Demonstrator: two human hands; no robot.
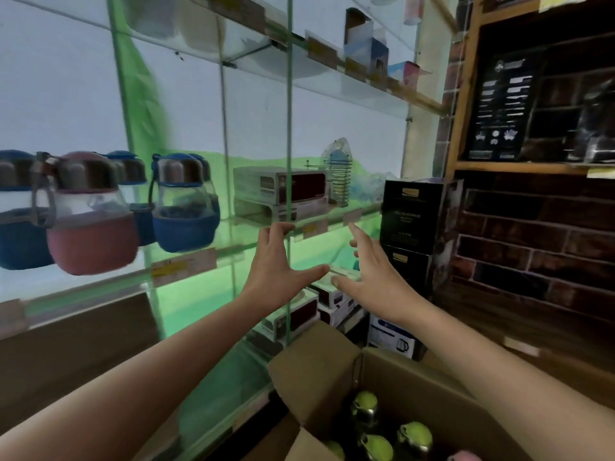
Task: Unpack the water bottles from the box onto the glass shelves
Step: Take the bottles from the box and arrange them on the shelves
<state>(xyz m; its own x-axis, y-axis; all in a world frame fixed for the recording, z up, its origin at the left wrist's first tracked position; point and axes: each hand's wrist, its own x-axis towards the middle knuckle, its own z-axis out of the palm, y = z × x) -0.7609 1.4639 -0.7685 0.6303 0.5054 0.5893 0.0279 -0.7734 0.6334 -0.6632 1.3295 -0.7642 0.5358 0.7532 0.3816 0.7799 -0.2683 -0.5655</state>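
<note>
An open cardboard box (319, 371) stands at the bottom right, with several bottles with green lids (414, 435) upright inside. On the glass shelf (186, 271) to the left stand several round bottles, one with a pink sleeve (91, 241) and others with blue sleeves (183, 224). My left hand (278, 264) and my right hand (372, 277) are stretched out in front of the shelf's middle section, fingers spread, palms facing each other, holding nothing. The left fingertips reach the shelf's front edge.
Boxed appliances (279, 191) and a wire holder (339, 178) sit further along the shelf. Black cartons (412, 214) are stacked at the right by a brick wall (532, 247). More boxes (299, 314) lie on the lower shelf. Small boxes (366, 48) stand on the upper shelf.
</note>
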